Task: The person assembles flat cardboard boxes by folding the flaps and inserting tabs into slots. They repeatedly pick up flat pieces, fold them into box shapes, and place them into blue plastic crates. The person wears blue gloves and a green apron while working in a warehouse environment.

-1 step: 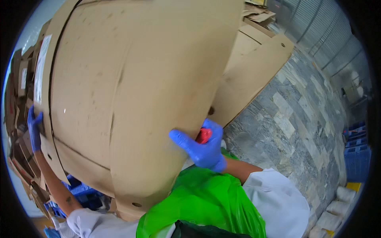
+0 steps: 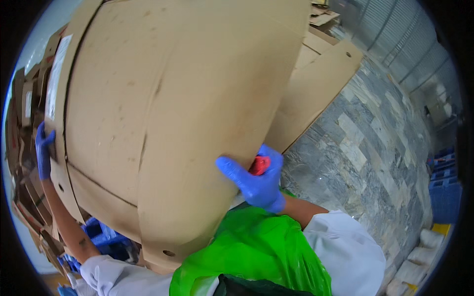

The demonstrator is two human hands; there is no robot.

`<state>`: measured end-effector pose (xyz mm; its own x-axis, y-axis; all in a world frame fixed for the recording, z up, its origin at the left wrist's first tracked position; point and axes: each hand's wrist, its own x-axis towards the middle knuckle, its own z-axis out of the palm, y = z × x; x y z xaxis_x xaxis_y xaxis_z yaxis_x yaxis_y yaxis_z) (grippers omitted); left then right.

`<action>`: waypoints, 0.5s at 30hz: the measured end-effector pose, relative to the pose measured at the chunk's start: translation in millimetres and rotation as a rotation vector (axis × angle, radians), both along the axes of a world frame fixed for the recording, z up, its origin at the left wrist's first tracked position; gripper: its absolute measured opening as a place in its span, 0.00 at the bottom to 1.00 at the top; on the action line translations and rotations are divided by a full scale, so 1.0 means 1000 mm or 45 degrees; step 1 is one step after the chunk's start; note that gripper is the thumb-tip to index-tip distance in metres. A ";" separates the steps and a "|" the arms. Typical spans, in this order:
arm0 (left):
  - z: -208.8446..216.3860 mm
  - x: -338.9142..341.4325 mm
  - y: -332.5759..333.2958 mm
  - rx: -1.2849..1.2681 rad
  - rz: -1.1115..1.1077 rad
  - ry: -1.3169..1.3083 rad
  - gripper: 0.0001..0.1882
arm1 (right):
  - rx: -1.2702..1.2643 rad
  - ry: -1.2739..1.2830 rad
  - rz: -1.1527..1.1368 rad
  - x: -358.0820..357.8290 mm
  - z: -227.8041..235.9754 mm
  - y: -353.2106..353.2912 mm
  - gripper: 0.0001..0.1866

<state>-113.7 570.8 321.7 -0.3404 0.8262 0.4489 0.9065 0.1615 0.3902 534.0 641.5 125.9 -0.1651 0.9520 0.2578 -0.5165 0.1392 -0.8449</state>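
Observation:
A large, bowed cardboard sheet (image 2: pixel 197 98) fills the middle of the head view, tilted and close to my body. It looks like a flattened box, with dark lines, creases, small holes and a white label near its left edge. My left hand (image 2: pixel 44 148), in a blue glove, grips that left edge. On the right edge is my right hand (image 2: pixel 256 180), also blue-gloved, its thumb lying on the near face and its fingers curled behind. A small red object (image 2: pixel 259 165) sits in the right palm; its kind is not clear. The sheet hides what lies behind it.
More cardboard (image 2: pixel 321 84) lies behind to the right. Many flattened pieces (image 2: pixel 29 113) are stacked at the left. Blue plastic pallets (image 2: pixel 103 232) show below the sheet, and blue crates (image 2: pixel 444 192) at far right. White bundles (image 2: pixel 419 256) line the tiled floor (image 2: pixel 360 167).
The cardboard sheet has shifted slightly to the right, and its left edge has risen a little with my left hand. My right hand has moved slightly right, keeping its grip.

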 end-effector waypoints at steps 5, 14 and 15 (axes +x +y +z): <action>0.002 0.150 0.257 -0.136 -0.324 -0.219 0.28 | -0.085 -0.154 -0.429 0.092 -0.008 0.101 0.10; -0.186 0.246 0.538 -0.516 -0.398 -0.231 0.36 | -0.528 -0.752 -0.536 0.203 -0.060 0.210 0.18; -0.222 0.265 0.555 -0.619 -0.341 -0.105 0.42 | -0.434 -0.839 -0.585 0.211 -0.082 0.218 0.21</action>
<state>151.0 1125.5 99.8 -0.1079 0.9939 -0.0242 0.9102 0.1085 0.3998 745.5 860.0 43.8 0.2390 0.9688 -0.0658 0.1372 -0.1008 -0.9854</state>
